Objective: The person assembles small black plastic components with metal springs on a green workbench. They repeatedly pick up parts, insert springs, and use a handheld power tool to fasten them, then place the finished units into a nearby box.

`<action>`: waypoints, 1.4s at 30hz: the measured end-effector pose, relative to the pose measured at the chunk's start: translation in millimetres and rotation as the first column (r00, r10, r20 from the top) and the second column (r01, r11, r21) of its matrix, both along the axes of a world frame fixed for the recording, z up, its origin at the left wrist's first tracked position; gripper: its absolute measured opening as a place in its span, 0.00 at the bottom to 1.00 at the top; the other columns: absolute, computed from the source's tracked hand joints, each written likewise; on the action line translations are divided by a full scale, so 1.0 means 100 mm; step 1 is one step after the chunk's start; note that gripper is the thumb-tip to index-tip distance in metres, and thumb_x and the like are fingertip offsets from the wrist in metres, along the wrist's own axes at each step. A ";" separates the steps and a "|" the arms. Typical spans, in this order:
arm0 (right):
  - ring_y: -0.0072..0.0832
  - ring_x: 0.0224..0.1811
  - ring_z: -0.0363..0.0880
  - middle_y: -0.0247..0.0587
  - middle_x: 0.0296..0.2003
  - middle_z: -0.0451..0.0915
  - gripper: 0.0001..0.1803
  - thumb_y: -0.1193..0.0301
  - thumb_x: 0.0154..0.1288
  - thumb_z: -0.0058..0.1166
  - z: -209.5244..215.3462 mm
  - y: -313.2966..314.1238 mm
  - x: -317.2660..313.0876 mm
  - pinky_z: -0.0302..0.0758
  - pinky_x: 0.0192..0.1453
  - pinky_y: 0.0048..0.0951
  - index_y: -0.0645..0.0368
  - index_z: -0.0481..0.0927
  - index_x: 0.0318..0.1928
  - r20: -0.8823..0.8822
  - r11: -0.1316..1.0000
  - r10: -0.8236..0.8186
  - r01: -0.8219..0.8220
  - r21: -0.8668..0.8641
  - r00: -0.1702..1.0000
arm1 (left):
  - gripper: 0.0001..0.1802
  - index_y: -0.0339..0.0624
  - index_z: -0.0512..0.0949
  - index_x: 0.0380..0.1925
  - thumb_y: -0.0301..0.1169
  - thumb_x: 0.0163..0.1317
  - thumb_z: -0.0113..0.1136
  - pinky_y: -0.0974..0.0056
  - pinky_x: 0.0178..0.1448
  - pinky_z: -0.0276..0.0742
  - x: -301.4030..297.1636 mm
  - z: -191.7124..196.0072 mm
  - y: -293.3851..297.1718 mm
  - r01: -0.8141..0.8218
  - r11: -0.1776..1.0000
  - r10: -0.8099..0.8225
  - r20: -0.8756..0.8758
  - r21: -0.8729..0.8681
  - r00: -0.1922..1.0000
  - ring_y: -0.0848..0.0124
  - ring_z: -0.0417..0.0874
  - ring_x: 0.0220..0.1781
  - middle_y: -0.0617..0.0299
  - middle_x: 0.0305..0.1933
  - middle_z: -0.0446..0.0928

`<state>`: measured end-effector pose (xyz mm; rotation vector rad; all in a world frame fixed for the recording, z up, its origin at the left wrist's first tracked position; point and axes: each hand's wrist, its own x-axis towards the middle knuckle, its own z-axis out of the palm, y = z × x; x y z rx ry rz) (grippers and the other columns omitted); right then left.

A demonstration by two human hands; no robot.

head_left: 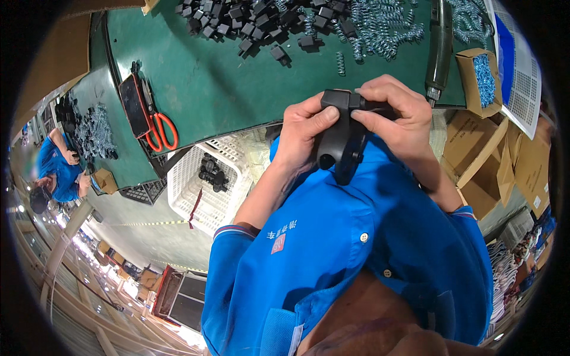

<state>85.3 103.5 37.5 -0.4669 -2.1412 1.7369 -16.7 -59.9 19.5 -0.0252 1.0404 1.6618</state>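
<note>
Black part (340,137), long axis running bodyward from left fingers (325,117) closed about its far end; right fingers (380,123) pinch its side stub (374,107).

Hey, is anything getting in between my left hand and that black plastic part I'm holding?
Nothing visible: the left hand has its thumb directly on the black plastic part. The loose springs lie apart from both, on the green table.

Held part (339,137): smooth, matt plastic
</note>
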 end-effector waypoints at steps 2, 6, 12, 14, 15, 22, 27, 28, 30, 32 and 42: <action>0.29 0.33 0.80 0.43 0.32 0.80 0.13 0.83 0.48 0.66 0.00 0.01 0.08 0.75 0.38 0.25 0.68 0.82 0.37 0.066 0.999 -0.026 0.027 -0.020 0.997 | 0.18 0.32 0.80 0.50 0.30 0.63 0.64 0.66 0.49 0.77 -0.08 0.06 0.06 0.100 0.983 -0.144 -0.311 -0.152 0.939 0.71 0.81 0.44 0.60 0.44 0.80; 0.28 0.31 0.80 0.43 0.33 0.80 0.11 0.83 0.50 0.62 -0.24 0.02 0.22 0.75 0.35 0.27 0.68 0.81 0.38 0.122 0.995 -0.065 0.055 0.086 0.990 | 0.19 0.39 0.83 0.46 0.29 0.52 0.70 0.63 0.46 0.72 -0.20 0.16 0.36 0.148 0.903 -0.429 -0.868 -0.403 0.250 0.64 0.78 0.39 0.56 0.35 0.73; 0.41 0.31 0.81 0.40 0.33 0.80 0.13 0.79 0.50 0.56 -0.74 0.06 0.16 0.76 0.34 0.35 0.56 0.84 0.39 0.091 0.874 -0.301 0.236 0.425 0.949 | 0.23 0.40 0.82 0.46 0.32 0.48 0.72 0.54 0.54 0.68 -0.10 -0.25 0.60 0.002 0.949 -0.309 -0.927 -0.317 -0.212 0.57 0.77 0.44 0.57 0.39 0.77; 0.43 0.32 0.81 0.40 0.33 0.80 0.12 0.79 0.51 0.55 -0.79 0.06 0.15 0.76 0.34 0.37 0.55 0.83 0.38 0.078 0.857 -0.317 0.250 0.450 0.945 | 0.23 0.41 0.82 0.46 0.35 0.48 0.73 0.54 0.55 0.67 -0.05 -0.27 0.60 -0.044 0.939 -0.342 -0.920 -0.340 -0.191 0.56 0.77 0.46 0.57 0.40 0.78; 0.43 0.32 0.81 0.40 0.33 0.80 0.12 0.80 0.51 0.55 -0.81 0.07 0.16 0.76 0.34 0.37 0.55 0.83 0.38 0.068 0.855 -0.313 0.250 0.454 0.947 | 0.23 0.41 0.82 0.46 0.35 0.49 0.72 0.54 0.55 0.67 -0.05 -0.26 0.60 -0.023 0.935 -0.351 -0.918 -0.353 -0.183 0.56 0.77 0.47 0.57 0.41 0.78; 0.44 0.33 0.81 0.41 0.33 0.79 0.13 0.81 0.51 0.54 -0.83 0.13 0.20 0.76 0.34 0.40 0.57 0.81 0.39 0.047 0.850 -0.215 0.163 0.501 0.975 | 0.23 0.43 0.82 0.47 0.36 0.49 0.71 0.53 0.56 0.66 -0.08 -0.18 0.62 0.029 0.890 -0.437 -0.870 -0.454 -0.228 0.58 0.75 0.54 0.62 0.45 0.79; 0.42 0.33 0.82 0.40 0.33 0.79 0.13 0.76 0.56 0.59 -0.56 0.27 0.32 0.77 0.34 0.39 0.57 0.82 0.44 0.202 0.879 -0.060 -0.044 0.474 0.978 | 0.23 0.44 0.81 0.46 0.37 0.48 0.72 0.52 0.53 0.66 -0.04 -0.15 0.71 -0.016 0.818 -0.521 -0.729 -0.574 -0.444 0.59 0.75 0.52 0.63 0.43 0.78; 0.41 0.33 0.82 0.40 0.32 0.79 0.14 0.74 0.57 0.60 -0.45 0.31 0.37 0.77 0.33 0.39 0.56 0.81 0.45 0.242 0.886 -0.025 -0.091 0.454 0.970 | 0.23 0.44 0.81 0.46 0.37 0.48 0.72 0.52 0.52 0.65 -0.03 -0.17 0.74 -0.031 0.800 -0.538 -0.693 -0.599 -0.479 0.59 0.75 0.51 0.63 0.42 0.77; 0.35 0.30 0.81 0.39 0.31 0.79 0.19 0.71 0.60 0.62 -0.25 0.55 0.49 0.76 0.33 0.34 0.58 0.79 0.52 0.263 0.842 -0.297 0.122 0.526 0.918 | 0.22 0.45 0.81 0.45 0.37 0.48 0.72 0.52 0.51 0.65 -0.02 -0.18 0.78 -0.059 0.776 -0.556 -0.637 -0.628 -0.535 0.60 0.75 0.50 0.62 0.42 0.76; 0.33 0.30 0.81 0.39 0.31 0.80 0.26 0.63 0.61 0.64 -0.20 0.87 0.59 0.76 0.34 0.32 0.58 0.77 0.58 0.269 0.706 -0.500 0.207 0.677 0.823 | 0.22 0.45 0.81 0.44 0.38 0.48 0.72 0.52 0.50 0.65 -0.01 -0.18 0.81 -0.063 0.767 -0.545 -0.597 -0.638 -0.589 0.60 0.75 0.49 0.62 0.41 0.75; 0.38 0.37 0.84 0.48 0.37 0.84 0.31 0.58 0.59 0.57 -0.72 1.43 0.39 0.78 0.45 0.37 0.61 0.73 0.60 0.267 0.623 -0.564 0.191 0.758 0.782 | 0.19 0.47 0.81 0.41 0.39 0.48 0.72 0.52 0.51 0.65 -0.07 -0.23 0.82 -0.038 0.799 -0.524 -0.664 -0.600 -0.533 0.61 0.75 0.49 0.63 0.40 0.74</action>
